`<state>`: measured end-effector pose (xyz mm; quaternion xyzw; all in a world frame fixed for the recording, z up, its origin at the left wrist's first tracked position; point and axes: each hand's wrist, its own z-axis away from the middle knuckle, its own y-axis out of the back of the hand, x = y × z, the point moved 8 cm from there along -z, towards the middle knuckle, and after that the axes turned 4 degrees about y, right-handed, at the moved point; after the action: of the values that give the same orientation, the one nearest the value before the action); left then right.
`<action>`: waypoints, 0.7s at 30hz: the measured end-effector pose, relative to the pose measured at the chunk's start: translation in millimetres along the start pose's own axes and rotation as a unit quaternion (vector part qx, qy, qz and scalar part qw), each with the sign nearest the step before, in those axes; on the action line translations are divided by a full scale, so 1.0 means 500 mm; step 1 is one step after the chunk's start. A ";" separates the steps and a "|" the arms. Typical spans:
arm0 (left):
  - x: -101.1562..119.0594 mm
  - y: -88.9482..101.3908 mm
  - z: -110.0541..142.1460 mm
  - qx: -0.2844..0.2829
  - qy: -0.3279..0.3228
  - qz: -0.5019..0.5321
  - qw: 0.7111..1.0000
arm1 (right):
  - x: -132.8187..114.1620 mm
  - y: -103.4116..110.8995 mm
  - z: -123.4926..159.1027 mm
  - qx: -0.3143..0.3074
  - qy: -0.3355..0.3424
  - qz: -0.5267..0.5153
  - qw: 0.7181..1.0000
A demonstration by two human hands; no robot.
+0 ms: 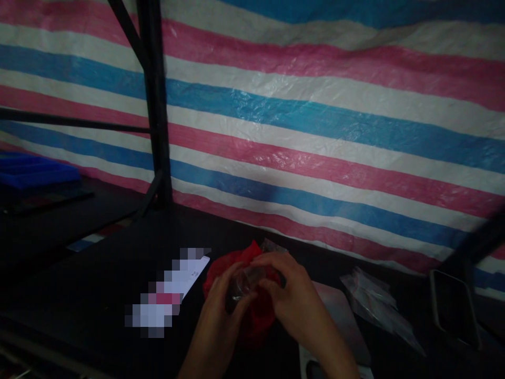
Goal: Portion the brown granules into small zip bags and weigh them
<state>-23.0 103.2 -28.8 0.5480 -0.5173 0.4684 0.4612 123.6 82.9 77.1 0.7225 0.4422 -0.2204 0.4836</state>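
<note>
Both hands meet over a red plastic bag [258, 318] lying on the black table. Between their fingers is a small clear plastic bag [248, 280]. My left hand [221, 300] grips its left side with thumb and fingers curled. From the right, my right hand [290, 281] pinches the same bag, thumb and forefinger around its edge. Whatever the clear bag contains, if anything, cannot be made out in the dim light. The red bag spreads beneath and behind the hands, partly covered by them.
A flat silver-grey device [341, 310] lies under my right forearm. Further right are several clear plastic bags [374, 302] and a phone [453, 308]. A bright, partly pixelated slab [193, 273] lies left. Blue trays [39, 173] sit beyond a black metal post [158, 131]; striped sheeting [315, 147] hangs behind.
</note>
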 end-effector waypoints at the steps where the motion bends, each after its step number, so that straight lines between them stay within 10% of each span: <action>1: 0.001 -0.001 0.000 0.005 -0.001 0.001 1.000 | -0.007 -0.001 0.000 0.000 0.018 0.009 1.000; 12: 0.024 0.011 -0.002 0.021 0.012 0.027 0.999 | 0.025 0.012 -0.011 0.037 -0.032 0.046 0.998; 21: 0.040 0.089 0.008 0.158 -0.010 -0.001 0.987 | 0.047 -0.042 -0.011 -0.011 -0.044 0.065 0.997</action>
<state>-66.9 94.7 -8.6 0.6195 -0.4406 0.5383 0.3637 117.0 100.9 51.3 0.7341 0.3749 -0.2152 0.5237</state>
